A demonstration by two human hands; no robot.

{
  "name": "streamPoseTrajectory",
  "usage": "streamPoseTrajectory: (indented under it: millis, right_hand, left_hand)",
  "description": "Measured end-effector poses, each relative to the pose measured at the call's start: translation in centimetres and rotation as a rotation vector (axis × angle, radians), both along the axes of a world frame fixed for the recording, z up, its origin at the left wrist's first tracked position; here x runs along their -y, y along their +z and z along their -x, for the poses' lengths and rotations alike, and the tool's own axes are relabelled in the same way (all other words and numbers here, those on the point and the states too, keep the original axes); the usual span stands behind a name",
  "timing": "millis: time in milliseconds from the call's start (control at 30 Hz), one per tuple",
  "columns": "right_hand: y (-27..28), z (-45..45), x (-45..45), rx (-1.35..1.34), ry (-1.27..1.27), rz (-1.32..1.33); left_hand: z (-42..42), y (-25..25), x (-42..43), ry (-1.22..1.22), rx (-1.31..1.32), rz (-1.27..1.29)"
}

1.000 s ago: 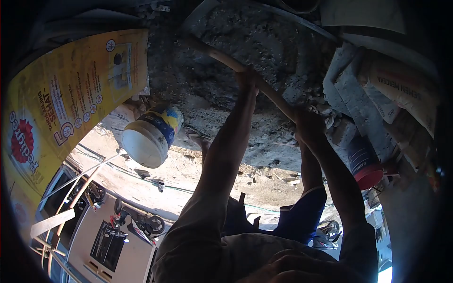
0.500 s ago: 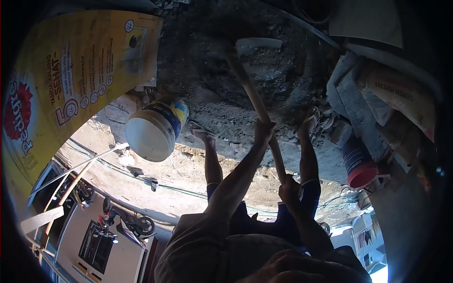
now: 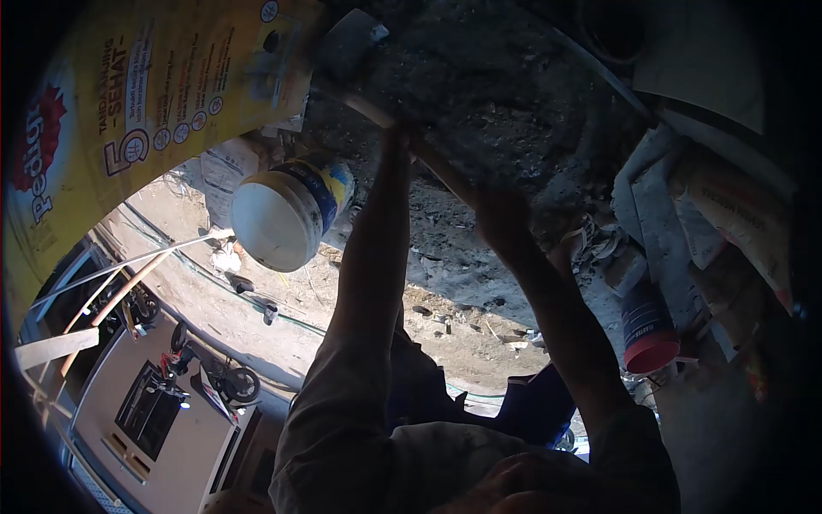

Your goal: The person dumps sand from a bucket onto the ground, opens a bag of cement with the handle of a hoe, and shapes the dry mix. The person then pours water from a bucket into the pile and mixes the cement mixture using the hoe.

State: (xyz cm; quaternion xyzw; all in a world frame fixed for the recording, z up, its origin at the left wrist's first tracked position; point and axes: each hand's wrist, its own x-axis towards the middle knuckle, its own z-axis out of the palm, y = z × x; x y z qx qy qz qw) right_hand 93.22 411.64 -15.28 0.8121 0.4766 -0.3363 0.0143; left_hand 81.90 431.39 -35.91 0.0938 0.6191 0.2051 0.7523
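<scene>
My left hand point(image 3: 396, 141) is wrapped round the wooden handle point(image 3: 447, 175) partway along it. Nearer to me, my right hand point(image 3: 501, 214) grips the same handle towards its lower end. The handle slants up and left over dark, wet-looking mix point(image 3: 514, 111) on the ground. A broad metal blade point(image 3: 353, 36) shows dimly beyond its far end; the joint between them is lost in shadow. Both hands are dark, so single fingers are hard to make out.
A white bucket point(image 3: 276, 221) lies tilted at the left, beside a yellow printed banner point(image 3: 163, 94). At the right are cement bags point(image 3: 736, 201) and a blue bucket with a red rim point(image 3: 648, 330). Parked motorcycles point(image 3: 214, 373) and a pale building point(image 3: 163, 428) appear lower left.
Both hands have pushed forward and away from my body, still on the handle. The blade has swung up and left. The surroundings have shifted slightly as my view moved.
</scene>
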Motion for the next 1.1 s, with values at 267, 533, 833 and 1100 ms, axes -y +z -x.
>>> streamPoseTrajectory:
  millis: [267,533,833,1100]
  right_hand:
    - [4.9,-4.0,11.4,-0.003,0.081,0.089]
    - [9.9,-1.5,30.0,0.155,-0.053,0.507]
    - [10.0,3.2,21.4,-0.262,-0.314,-0.121]
    - [-0.2,14.5,2.0,-1.927,-1.505,0.114]
  left_hand:
    - [-4.5,4.9,13.7,0.012,-0.161,0.103]
    - [-6.3,12.9,30.6,-0.280,0.044,0.274]
    - [-2.1,19.0,20.6,-0.437,-0.148,-0.403]
    - [0.5,13.8,2.3,-1.025,-0.994,-0.480]
